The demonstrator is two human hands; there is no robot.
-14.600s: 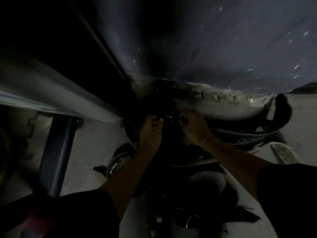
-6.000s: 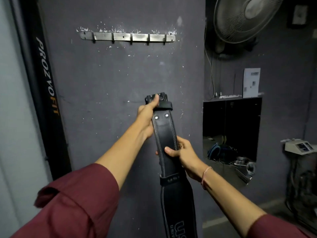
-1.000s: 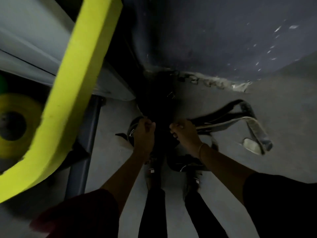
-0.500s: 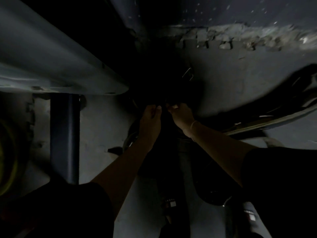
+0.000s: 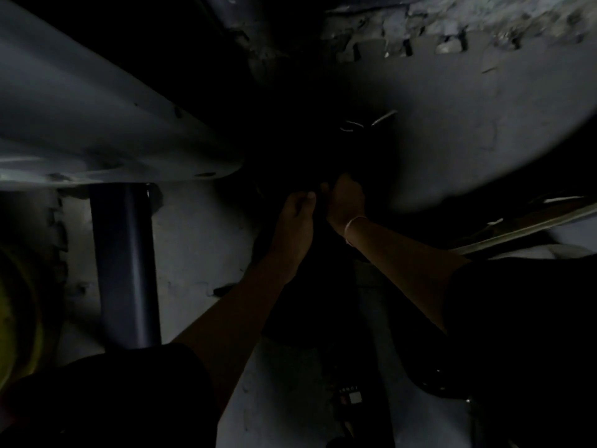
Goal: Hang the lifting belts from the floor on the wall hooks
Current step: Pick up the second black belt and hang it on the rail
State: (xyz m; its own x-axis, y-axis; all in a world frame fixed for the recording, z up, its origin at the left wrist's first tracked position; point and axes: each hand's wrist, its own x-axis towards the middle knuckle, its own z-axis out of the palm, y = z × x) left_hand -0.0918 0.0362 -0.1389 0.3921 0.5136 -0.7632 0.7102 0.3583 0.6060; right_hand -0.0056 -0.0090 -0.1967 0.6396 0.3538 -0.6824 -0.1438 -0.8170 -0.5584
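The view is very dark and aims down at the floor (image 5: pixel 200 253) by the wall base. My left hand (image 5: pixel 295 218) and my right hand (image 5: pixel 344 202) sit side by side, both with fingers curled on a black lifting belt (image 5: pixel 350 397) that runs down between my arms to a small label. Just above the hands the belt's metal buckle (image 5: pixel 365 122) glints. A second belt (image 5: pixel 523 224) with a pale edge lies on the floor to the right. The wall hooks are out of view.
A grey slanted beam (image 5: pixel 80 124) crosses the upper left, with a dark blue post (image 5: pixel 124 263) under it. A yellow disc (image 5: pixel 16 312) shows at the left edge. Crumbled plaster (image 5: pixel 452 27) lines the wall foot. Another dark strap (image 5: pixel 433 383) curls at lower right.
Six seconds ago I held a belt up at the wall rack; I have since bent down to the floor. In the last second my hands came together on a black belt, higher in view.
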